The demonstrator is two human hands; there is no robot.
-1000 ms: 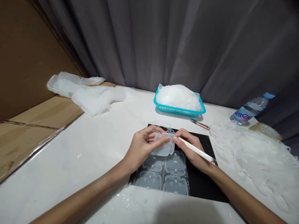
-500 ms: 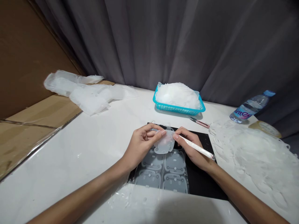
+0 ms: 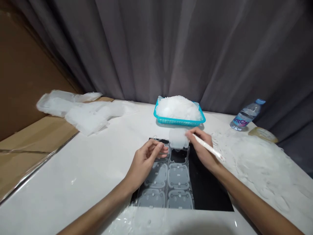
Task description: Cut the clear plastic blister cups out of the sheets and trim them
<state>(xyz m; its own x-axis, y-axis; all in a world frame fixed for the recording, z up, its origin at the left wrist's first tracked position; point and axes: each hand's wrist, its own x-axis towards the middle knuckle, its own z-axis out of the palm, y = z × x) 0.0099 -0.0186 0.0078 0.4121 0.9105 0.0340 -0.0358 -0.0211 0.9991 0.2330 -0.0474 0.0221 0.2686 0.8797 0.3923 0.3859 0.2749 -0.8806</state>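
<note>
Pinching a piece (image 3: 178, 138) above the sheet (image 3: 168, 184)
Right hand (image 3: 201, 151) grips its rim, wisely: it seems light, floppy. Left hand (image 3: 144, 161) touches the sheet, fingers curled.

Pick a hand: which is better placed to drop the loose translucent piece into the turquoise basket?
Right, likely. The right hand pinches the translucent cut-out plastic piece just in front of the turquoise plastic basket; the left hand rests farther back on the clear die-cut sheet.

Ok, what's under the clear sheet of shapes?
A black mat lies under the clear sheet, visible through and around it. The left hand hides the sheet's far-left part.
</note>
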